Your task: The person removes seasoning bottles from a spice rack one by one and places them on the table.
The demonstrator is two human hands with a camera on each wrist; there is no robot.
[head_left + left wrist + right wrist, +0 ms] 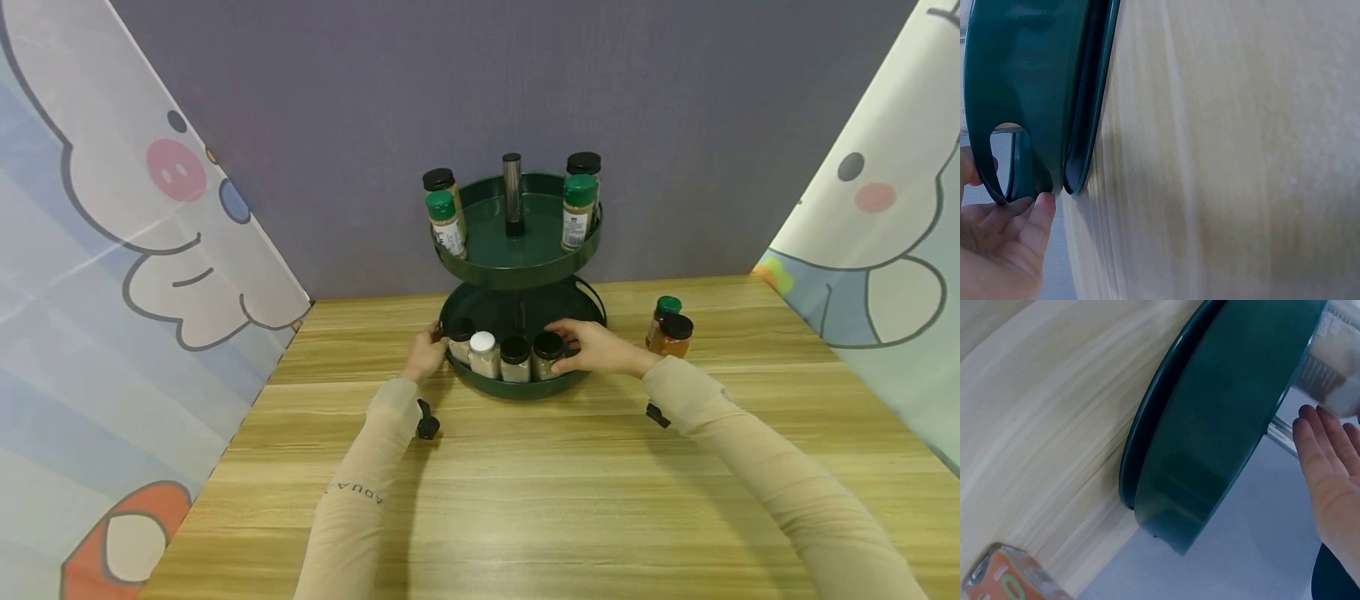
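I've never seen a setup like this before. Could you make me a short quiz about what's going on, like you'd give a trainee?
1. Multiple choice: which lid colour is visible on the lower tray?
A. Green
B. White
C. Yellow

2. True or false: the left hand is gripping the upper tray.

3. Short answer: which jar in the front row is closest to the right hand?

Key
1. B. The white-lidded jar stands in the front row.
2. False. It is gripping the edge of the lower tray.
3. The black-lidded jar at the right end of the row.
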